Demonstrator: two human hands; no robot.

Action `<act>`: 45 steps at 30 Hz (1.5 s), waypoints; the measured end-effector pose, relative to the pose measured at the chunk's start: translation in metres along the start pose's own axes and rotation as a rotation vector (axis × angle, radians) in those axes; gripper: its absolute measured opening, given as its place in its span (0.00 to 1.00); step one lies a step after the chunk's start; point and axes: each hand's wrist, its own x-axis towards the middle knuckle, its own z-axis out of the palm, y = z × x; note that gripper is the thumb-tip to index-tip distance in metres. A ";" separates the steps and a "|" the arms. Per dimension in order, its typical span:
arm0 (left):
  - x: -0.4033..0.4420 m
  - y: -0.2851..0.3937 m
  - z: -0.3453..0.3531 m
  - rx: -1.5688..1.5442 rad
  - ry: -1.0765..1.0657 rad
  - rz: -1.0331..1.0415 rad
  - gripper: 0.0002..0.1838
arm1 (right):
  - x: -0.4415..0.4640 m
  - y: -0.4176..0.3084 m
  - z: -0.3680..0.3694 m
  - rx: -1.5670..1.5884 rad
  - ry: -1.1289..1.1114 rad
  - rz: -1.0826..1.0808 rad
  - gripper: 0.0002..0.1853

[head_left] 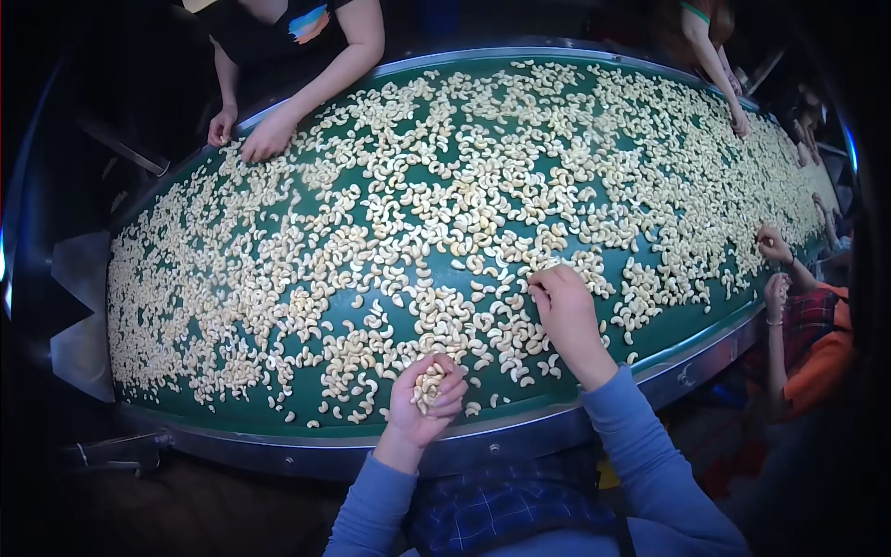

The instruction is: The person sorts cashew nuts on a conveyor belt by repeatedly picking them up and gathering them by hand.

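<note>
Pale cashew nuts (483, 209) lie scattered over a green belt (432, 269). My left hand (427, 399), palm up near the belt's front edge, has its fingers curled round a small heap of cashews (428, 388). To its right and farther in, my right hand (562, 302) hangs palm down over the nuts. Its thumb and forefinger are pressed together at the cashews; whatever may be between them is too small to make out. Both of my forearms are in blue sleeves.
A metal rail (492, 446) borders the belt's front. Across the belt, a co-worker in a dark shirt (306, 37) has both hands at the nuts. Another person's arm (715, 65) reaches in at the back right. A co-worker in orange (821, 371) is at the right.
</note>
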 end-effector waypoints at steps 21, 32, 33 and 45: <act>0.046 -0.067 0.023 0.104 0.062 0.022 0.18 | 0.081 0.058 -0.042 0.289 -0.334 0.255 0.05; 0.078 -0.097 0.035 0.134 0.116 0.058 0.18 | 0.115 0.065 -0.025 0.126 -0.456 -0.024 0.07; 0.082 -0.099 0.036 0.141 0.140 0.062 0.18 | 0.104 0.061 -0.033 0.210 -0.451 -0.042 0.07; 0.134 -0.156 0.040 0.082 0.029 -0.102 0.16 | -0.002 0.125 -0.114 -0.184 -0.279 -0.134 0.28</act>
